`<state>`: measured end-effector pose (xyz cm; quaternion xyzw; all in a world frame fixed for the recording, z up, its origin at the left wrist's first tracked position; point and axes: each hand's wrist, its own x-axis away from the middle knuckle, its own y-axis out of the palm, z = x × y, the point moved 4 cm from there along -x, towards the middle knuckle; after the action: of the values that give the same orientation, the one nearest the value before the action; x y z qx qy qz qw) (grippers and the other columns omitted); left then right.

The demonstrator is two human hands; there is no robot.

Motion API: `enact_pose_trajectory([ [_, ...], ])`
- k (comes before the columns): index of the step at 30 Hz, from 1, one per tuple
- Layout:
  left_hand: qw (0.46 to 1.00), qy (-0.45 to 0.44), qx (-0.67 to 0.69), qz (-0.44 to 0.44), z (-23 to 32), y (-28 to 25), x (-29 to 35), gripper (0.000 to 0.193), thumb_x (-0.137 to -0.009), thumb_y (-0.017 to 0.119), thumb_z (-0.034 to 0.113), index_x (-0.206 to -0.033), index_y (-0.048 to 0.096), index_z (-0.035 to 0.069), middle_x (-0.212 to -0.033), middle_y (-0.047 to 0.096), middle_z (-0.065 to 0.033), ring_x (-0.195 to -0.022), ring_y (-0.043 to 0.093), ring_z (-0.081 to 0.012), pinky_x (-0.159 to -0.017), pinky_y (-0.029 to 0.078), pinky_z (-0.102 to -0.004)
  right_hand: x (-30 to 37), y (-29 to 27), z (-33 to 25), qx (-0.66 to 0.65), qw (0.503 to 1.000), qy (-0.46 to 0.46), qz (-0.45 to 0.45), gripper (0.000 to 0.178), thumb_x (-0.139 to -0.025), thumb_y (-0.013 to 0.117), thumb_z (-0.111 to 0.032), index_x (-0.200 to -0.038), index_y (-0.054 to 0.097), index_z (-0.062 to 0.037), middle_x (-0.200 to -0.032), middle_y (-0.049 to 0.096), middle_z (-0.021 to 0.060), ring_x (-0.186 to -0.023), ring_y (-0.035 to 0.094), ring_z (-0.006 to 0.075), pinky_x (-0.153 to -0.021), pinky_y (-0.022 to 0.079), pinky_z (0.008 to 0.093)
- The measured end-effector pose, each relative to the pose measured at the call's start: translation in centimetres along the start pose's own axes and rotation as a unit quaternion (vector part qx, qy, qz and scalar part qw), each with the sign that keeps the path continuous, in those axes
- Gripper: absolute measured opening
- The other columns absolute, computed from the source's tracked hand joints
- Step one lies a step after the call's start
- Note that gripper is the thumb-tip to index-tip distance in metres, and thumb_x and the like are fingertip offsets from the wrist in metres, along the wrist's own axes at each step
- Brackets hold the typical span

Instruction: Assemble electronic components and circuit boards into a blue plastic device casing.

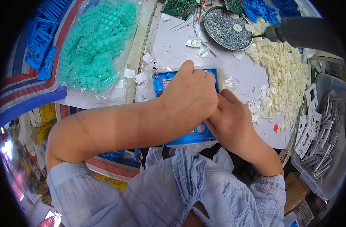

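Pictured with left hand (192,89) and right hand (232,116) over a blue plastic casing (188,140), probably light, stiff and slick, best held by its rim; cannot tell either grip

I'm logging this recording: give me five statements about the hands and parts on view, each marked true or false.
1. The left hand is over the blue casing. True.
2. The round dish holds blue frames. False: it holds small silvery metal pieces.
3. The teal keypads lie left of the casing. True.
4. The clear bin stands at the view's left. False: it is at the right.
5. A red disc lies right of the right hand. True.
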<state>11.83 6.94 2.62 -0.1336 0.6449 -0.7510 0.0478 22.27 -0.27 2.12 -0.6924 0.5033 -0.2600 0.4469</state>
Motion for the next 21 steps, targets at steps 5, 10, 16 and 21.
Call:
enact_pose_trajectory([
  [5, 0.988, -0.033, 0.121, -0.092, -1.2, -0.7, -1.5, 0.028, -0.056, 0.087, 0.016, -0.081, 0.077, 0.009, -0.085, 0.07, -0.0109, -0.08, 0.071, -0.0273, -0.072, 0.054, -0.042, 0.0, 0.0, 0.1, -0.023, 0.999, -0.005, 0.033, 0.021, -0.07, 0.071, -0.003, -0.091, 0.068, -0.0054, -0.094, 0.062, 0.0086, -0.085, 0.059, 0.0281, -0.069, 0.054, 0.0386],
  [10, 0.977, -0.047, 0.074, -0.196, -2.2, -2.7, -3.2, 0.032, -0.055, 0.088, 0.016, -0.084, 0.078, 0.007, -0.084, 0.075, -0.0142, -0.079, 0.076, -0.0303, -0.068, 0.061, -0.0399, -0.7, -0.3, -0.3, -0.033, 0.999, 0.003, 0.038, 0.028, -0.071, 0.077, 0.002, -0.097, 0.07, -0.0053, -0.101, 0.068, 0.0093, -0.092, 0.063, 0.0328, -0.075, 0.056, 0.041],
  [16, 0.982, -0.074, 0.089, -0.149, -3.4, -2.8, -3.3, 0.029, -0.061, 0.084, 0.017, -0.087, 0.079, 0.006, -0.084, 0.076, -0.0134, -0.081, 0.076, -0.0304, -0.066, 0.061, -0.0424, -0.8, -0.4, -0.4, 0.049, 0.999, -0.01, 0.014, 0.038, -0.07, 0.07, -0.005, -0.108, 0.067, -0.0078, -0.094, 0.063, 0.0071, -0.086, 0.06, 0.0269, -0.071, 0.054, 0.0364],
  [21, 0.978, -0.12, 0.082, -0.153, -4.9, 0.5, -3.7, 0.024, -0.067, 0.08, 0.017, -0.09, 0.08, 0.006, -0.086, 0.076, -0.0139, -0.083, 0.076, -0.0301, -0.065, 0.06, -0.0432, -1.1, -0.4, 0.0, 0.07, 0.996, -0.014, 0.051, 0.038, -0.07, 0.07, -0.004, -0.108, 0.069, -0.0086, -0.089, 0.064, 0.0057, -0.081, 0.059, 0.0255, -0.069, 0.053, 0.0356],
])
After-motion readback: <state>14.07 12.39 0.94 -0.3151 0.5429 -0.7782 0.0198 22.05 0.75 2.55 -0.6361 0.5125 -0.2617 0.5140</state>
